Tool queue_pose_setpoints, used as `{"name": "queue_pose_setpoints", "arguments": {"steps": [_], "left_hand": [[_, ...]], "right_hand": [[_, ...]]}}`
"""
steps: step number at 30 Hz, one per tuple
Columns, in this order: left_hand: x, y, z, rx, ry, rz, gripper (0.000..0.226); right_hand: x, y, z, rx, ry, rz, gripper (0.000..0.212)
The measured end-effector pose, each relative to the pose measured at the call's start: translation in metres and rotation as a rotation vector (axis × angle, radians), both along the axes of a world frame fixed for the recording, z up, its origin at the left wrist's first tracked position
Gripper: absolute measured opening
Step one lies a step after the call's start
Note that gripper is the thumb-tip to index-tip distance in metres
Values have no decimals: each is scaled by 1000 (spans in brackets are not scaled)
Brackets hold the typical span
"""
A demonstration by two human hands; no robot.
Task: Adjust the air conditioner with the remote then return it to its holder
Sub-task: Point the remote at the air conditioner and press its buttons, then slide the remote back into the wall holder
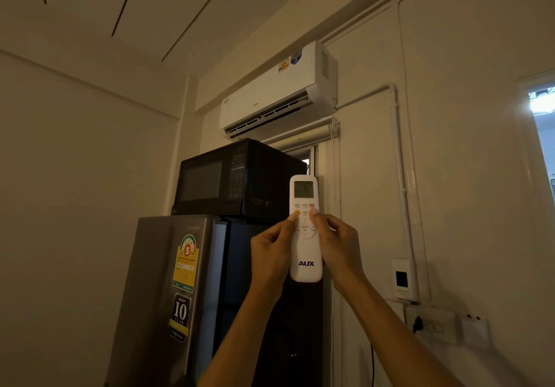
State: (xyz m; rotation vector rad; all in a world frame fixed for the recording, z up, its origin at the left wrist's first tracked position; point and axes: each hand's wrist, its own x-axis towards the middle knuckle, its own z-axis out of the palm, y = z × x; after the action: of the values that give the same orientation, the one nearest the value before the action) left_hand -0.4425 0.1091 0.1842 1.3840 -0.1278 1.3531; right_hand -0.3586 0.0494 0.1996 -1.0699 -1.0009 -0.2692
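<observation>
Both hands are holding a white remote [305, 230] upright between them, its small screen at the top and the AUX mark near its lower end. Wrapping the remote's left edge, the left hand [270, 254] is pressing its thumb near an orange button. On the opposite edge, the right hand [338, 247] is gripping, its thumb resting by the upper buttons. High above them, the air conditioner [279, 92] is hanging on the far wall, its flap open. A black microwave [237, 179] is sitting on a grey fridge [168, 296] to the left of the hands. A white wall holder [404, 278] is mounted to their right, well apart.
</observation>
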Motion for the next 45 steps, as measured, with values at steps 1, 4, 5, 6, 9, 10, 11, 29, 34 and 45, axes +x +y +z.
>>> {"name": "queue_pose_setpoints", "arguments": {"steps": [1, 4, 5, 6, 9, 10, 11, 29, 34, 45], "left_hand": [[0, 0, -2, 1, 2, 4, 15], [4, 1, -10, 0, 19, 17, 16], [5, 1, -12, 2, 26, 20, 16], [7, 1, -16, 2, 36, 18, 16], [14, 2, -31, 10, 68, 20, 15], [16, 2, -37, 9, 82, 21, 14], [19, 1, -44, 4, 96, 21, 14], [115, -18, -165, -46, 335, -99, 25], [165, -29, -172, -4, 357, -131, 22], [318, -69, -186, -28, 381, -282, 18]], "right_hand": [[0, 0, -2, 0, -1, -1, 15], [2, -3, -11, -10, -13, 0, 13], [3, -5, -13, -9, -17, 11, 10], [4, -6, -17, -15, -18, 12, 8], [10, -10, -31, -54, -20, -35, 8], [12, -12, -36, -69, -19, -51, 8], [14, -13, -42, -84, -21, -65, 9], [97, -53, -160, -308, 161, -189, 26], [146, -67, -168, -309, 174, -192, 20], [301, -120, -182, -434, 167, -238, 26]]}}
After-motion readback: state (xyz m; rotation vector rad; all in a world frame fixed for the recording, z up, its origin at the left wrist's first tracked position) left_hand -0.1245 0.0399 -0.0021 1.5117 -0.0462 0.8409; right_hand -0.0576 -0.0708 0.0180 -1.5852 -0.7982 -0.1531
